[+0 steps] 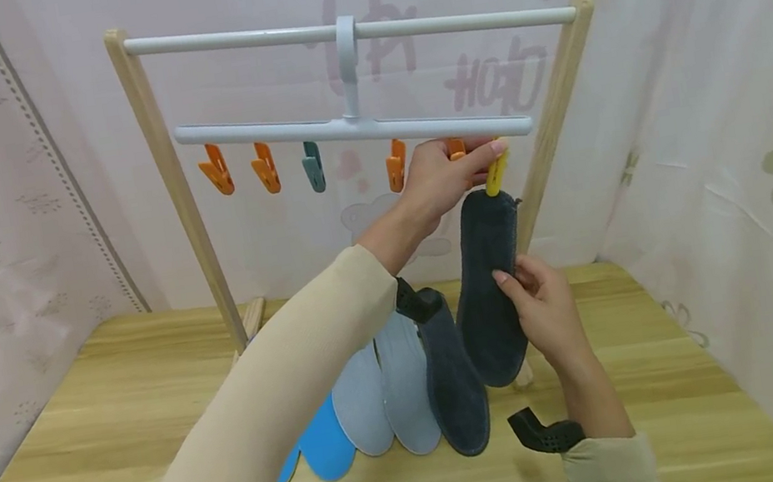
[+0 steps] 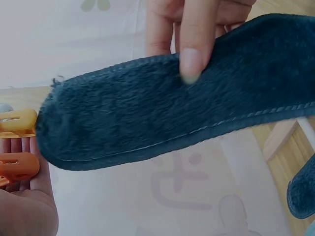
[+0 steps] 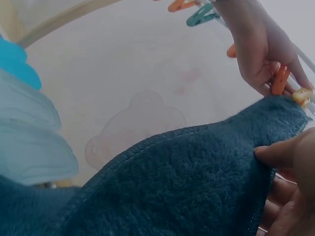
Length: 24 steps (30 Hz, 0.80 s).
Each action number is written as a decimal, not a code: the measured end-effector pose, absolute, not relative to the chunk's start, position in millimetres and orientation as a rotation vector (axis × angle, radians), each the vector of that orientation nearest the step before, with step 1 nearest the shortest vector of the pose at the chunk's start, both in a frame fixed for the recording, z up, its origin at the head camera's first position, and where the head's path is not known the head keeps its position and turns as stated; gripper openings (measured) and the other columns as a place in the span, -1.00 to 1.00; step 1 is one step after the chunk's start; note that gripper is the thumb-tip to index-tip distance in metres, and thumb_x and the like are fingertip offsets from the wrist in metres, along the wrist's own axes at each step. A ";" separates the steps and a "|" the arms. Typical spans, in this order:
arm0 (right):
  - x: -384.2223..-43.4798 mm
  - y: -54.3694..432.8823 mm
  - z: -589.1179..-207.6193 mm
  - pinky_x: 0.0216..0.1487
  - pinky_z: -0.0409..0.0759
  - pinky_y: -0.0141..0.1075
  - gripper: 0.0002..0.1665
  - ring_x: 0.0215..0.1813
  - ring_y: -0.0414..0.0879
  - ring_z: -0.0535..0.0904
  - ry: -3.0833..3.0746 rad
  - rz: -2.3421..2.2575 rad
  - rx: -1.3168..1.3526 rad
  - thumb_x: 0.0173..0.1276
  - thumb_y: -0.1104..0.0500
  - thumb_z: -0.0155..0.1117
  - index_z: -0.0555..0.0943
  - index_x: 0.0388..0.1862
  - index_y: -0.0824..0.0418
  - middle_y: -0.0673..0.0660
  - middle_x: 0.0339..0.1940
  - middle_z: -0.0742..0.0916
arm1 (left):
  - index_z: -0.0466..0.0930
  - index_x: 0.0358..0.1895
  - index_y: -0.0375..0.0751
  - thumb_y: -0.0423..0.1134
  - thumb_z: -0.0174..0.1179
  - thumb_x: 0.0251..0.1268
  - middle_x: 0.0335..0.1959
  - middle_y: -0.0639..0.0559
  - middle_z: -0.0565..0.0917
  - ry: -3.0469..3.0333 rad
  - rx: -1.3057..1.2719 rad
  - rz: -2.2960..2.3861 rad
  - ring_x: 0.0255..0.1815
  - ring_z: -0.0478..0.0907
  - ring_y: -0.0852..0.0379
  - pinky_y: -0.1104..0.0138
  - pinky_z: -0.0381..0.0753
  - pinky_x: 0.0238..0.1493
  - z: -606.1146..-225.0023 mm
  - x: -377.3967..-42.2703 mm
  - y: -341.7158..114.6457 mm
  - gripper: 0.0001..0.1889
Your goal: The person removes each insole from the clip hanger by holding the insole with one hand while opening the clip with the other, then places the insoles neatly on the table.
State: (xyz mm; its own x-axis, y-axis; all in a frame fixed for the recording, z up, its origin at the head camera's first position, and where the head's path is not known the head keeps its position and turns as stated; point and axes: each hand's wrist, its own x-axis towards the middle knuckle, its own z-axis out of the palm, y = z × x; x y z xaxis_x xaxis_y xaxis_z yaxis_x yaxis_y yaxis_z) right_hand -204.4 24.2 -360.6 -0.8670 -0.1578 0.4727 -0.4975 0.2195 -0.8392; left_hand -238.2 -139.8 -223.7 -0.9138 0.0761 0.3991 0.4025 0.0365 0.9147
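A dark, fuzzy insole (image 1: 490, 283) hangs upright, its narrow end right at the lower tip of a yellow clip (image 1: 497, 173). With thumb and fingers my left hand (image 1: 441, 178) pinches that yellow clip, near the right end of the hanger bar. An orange clip (image 2: 19, 167) sits beside it, close to the same fingers. Lower down, my right hand (image 1: 544, 304) grips the insole by its right edge, thumb on the fuzzy face and fingers behind. The left wrist view shows this thumb pressing the dark insole (image 2: 118, 113) near its stitched edge.
A pale hanger (image 1: 353, 126) with orange and teal clips hangs from a white rod (image 1: 233, 39) on a wooden stand (image 1: 172, 182). On the wooden table (image 1: 119, 418) lie another dark insole (image 1: 454, 382), two grey insoles (image 1: 407, 389) and blue insoles (image 1: 326, 444), partly behind my left arm.
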 end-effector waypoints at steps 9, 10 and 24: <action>-204.9 44.0 -372.3 -0.18 0.73 -0.44 -0.57 -0.22 -0.38 0.74 -2.397 1.702 0.664 0.59 0.16 0.12 0.52 0.29 0.41 0.47 0.04 0.73 | 0.70 0.00 -0.25 -0.17 0.32 0.38 -0.08 -0.08 0.75 -2.074 -0.502 -1.938 -0.14 0.73 0.17 0.46 0.74 -0.07 -220.7 -237.3 -138.9 -0.74; -205.1 45.8 -374.4 -0.17 0.73 -0.45 -0.55 -0.22 -0.39 0.73 -2.431 1.694 0.648 0.59 0.15 0.12 0.51 0.30 0.41 0.47 0.05 0.73 | 0.69 0.02 -0.25 -0.18 0.32 0.38 -0.07 -0.08 0.75 -2.072 -0.509 -1.937 -0.13 0.73 0.17 0.46 0.75 -0.06 -220.8 -237.3 -138.9 -0.73; -222.7 54.7 -418.6 -0.10 0.77 -0.24 -0.48 -0.05 0.07 0.78 -2.741 1.685 0.487 0.61 0.14 0.09 0.42 0.38 0.45 0.44 0.09 0.73 | 0.68 -0.02 -0.21 -0.15 0.36 0.33 -0.07 -0.03 0.74 -2.110 -0.515 -1.970 -0.10 0.73 0.18 0.45 0.75 -0.05 -223.3 -236.3 -136.5 -0.74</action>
